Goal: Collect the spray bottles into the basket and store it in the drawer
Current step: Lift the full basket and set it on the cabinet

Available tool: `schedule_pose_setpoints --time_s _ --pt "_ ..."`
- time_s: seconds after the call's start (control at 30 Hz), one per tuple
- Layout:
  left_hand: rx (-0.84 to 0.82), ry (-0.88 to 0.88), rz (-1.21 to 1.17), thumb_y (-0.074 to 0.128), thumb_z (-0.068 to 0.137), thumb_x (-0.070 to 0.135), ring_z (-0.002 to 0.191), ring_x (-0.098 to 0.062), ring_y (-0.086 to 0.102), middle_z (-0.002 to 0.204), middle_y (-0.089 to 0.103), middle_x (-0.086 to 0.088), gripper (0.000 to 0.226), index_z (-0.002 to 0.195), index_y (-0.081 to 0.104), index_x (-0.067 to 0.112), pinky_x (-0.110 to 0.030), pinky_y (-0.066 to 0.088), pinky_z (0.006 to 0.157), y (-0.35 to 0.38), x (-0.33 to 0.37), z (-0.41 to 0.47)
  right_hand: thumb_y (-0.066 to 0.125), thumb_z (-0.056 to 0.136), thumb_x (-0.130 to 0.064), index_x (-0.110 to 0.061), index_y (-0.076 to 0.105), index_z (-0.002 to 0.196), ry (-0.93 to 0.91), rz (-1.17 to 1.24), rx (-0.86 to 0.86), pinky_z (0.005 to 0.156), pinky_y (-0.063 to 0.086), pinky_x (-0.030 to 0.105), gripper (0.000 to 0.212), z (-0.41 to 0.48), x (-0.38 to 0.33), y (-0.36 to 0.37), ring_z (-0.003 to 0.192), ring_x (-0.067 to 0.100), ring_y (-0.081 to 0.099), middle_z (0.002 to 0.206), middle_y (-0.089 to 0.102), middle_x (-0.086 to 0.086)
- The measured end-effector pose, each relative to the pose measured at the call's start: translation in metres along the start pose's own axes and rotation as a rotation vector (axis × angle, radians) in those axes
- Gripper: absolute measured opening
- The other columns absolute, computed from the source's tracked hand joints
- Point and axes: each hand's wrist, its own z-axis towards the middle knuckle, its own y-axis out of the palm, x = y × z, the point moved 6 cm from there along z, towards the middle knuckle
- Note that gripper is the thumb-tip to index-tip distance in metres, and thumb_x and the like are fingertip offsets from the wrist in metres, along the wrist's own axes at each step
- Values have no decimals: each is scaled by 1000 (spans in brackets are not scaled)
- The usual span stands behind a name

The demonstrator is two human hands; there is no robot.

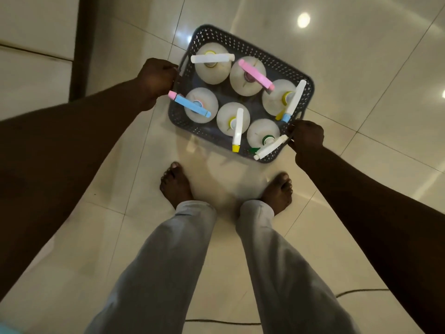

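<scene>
1. Cable (pixel 361 290): dark, thin, laid across the floor tiles (pixel 361 68) at 6 o'clock, nearest the camera.

2. Trouser legs (pixel 168 261): grey, two, seen from above, with bare feet (pixel 175 184) planted side by side on the tiles, toes pointed to 12 o'clock.

3. Left grip (pixel 156 80): a bare hand, fingers curled and clamped on the handle at the basket's 9 o'clock end; the forearm is stretched out from 8 o'clock.

4. Right grip (pixel 307 138): a bare hand, fingers curled and clamped on the handle at the basket's 4 o'clock end; the forearm is stretched out from 5 o'clock.

5. Basket (pixel 252 48): dark grey, perforated plastic, rectangular with rounded corners, held between both grips at 12 o'clock of the feet. Whether its base touches the tiles cannot be told.

6. Spray bottles, six, upright inside the basket, pale bodies, in two rows of three:
- blue-headed bottle (pixel 190 106), pink nozzle, at 9 o'clock, nozzle over the rim beside the left grip;
- yellow-nozzled bottle (pixel 237 130), at 6 o'clock;
- green-collared bottle (pixel 269 147), at 5 o'clock, just beside the right grip;
- white-headed bottle (pixel 212 57), at 11 o'clock;
- pink-headed bottle (pixel 255 73), at 12 o'clock;
- blue-nozzled bottle (pixel 295 100), at 3 o'clock.

7. Dark post (pixel 81 44): upright, at 10 o'clock, beyond the left grip.

8. Lamp reflection (pixel 303 19): a bright spot on the tiles at 1 o'clock, farthest off.
</scene>
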Motion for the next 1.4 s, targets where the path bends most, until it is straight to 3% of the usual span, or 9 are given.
schedule_pose_setpoints --time_s 0.13,0.27,0.37,0.47,0.57,0.7,0.8,1.07,1.4 --pt "15 22 -20 60 103 11 76 -16 68 92 73 -11 25 120 73 -3 -35 61 88 3 -1 -5 60 95 1 -9 72 81 8 -9 18 92 61 52 21 0 5 3 87 30 64 86 69 16" --pt "1 23 -72 60 104 7 89 -24 68 93 70 -13 27 124 70 -8 -38 60 95 2 -2 -15 59 99 -1 -2 78 110 -12 -65 18 87 64 39 22 -6 4 -1 91 25 69 106 75 20" --pt "-17 29 -101 60 104 6 88 -24 66 96 69 -17 27 124 69 -10 -41 57 99 -1 -3 -28 60 100 -5 -2 77 115 -6 -70 2 94 61 43 23 -14 2 -6 84 21 69 88 71 8" --pt "6 51 -107 59 105 7 85 -21 67 104 70 -19 28 126 69 -9 -37 59 93 -10 -4 -45 60 102 -9 7 70 127 -46 -134 -42 81 59 27 31 -31 -6 -13 69 9 63 80 64 -1" --pt "34 66 -117 59 104 6 81 -22 67 89 71 -12 24 119 73 -7 -34 60 79 -19 -8 -63 57 101 -4 4 74 122 -84 -102 -15 64 56 20 28 -51 -14 -25 71 12 66 86 70 4" --pt "60 41 -189 60 101 6 92 -31 66 101 75 -25 20 107 77 -1 -52 58 100 -41 -7 -108 55 100 -4 -16 77 85 -117 -49 -15 86 59 35 29 -101 -34 -47 88 23 67 86 73 5" --pt "85 32 -239 61 101 9 95 -30 68 112 75 -30 21 109 79 2 -57 57 103 -56 -4 -155 54 101 -6 -21 73 76 -178 -67 -18 90 56 44 35 -145 -55 -64 91 27 66 84 72 6" --pt "196 -91 -410 58 101 7 93 -25 67 109 76 -26 25 113 78 -2 -53 56 101 -103 -5 -311 55 103 -9 -20 73 81 -342 -186 -62 73 52 27 30 -286 -108 -114 70 14 61 75 69 0" --pt "348 -151 -668 58 99 5 88 -26 69 98 78 -18 25 90 80 14 -50 58 99 -165 -15 -500 58 102 -14 -22 76 83 -491 -365 -261 90 59 46 27 -435 -173 -148 77 23 68 78 74 3"
